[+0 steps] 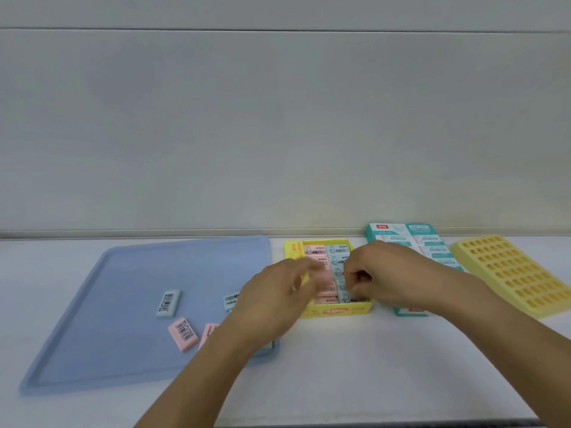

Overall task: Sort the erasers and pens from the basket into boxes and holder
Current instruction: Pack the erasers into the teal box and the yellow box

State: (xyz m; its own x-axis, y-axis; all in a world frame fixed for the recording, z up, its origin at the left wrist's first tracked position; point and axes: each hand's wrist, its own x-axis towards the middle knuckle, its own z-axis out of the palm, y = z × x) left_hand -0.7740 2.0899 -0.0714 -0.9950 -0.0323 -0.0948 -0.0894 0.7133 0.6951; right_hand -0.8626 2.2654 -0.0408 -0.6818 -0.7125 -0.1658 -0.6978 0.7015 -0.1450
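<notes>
Both hands meet over the yellow box (335, 311) in the middle of the white worktop (355, 366). The box holds two rows of erasers, pink on the left and pale blue on the right, packed side by side. The left hand (275, 291) is blurred above the box's left edge; its fingers (304, 267) look loosely spread, and I cannot tell whether they hold anything. The right hand (383, 273) has its fingers (355, 278) curled and pinched down onto the blue row, apparently on a blue eraser (338, 273), though the grip itself is hidden.

To the left lies a blue tray (123, 335) with loose erasers on it: a blue one (168, 303), a pink one (183, 334), a second pink one (210, 332) and a second blue one (231, 301), the last two partly covered by the left forearm. Right of the yellow box is a teal box (411, 239) filled with white erasers, and beyond it a yellow holder (519, 273) full of holes.
</notes>
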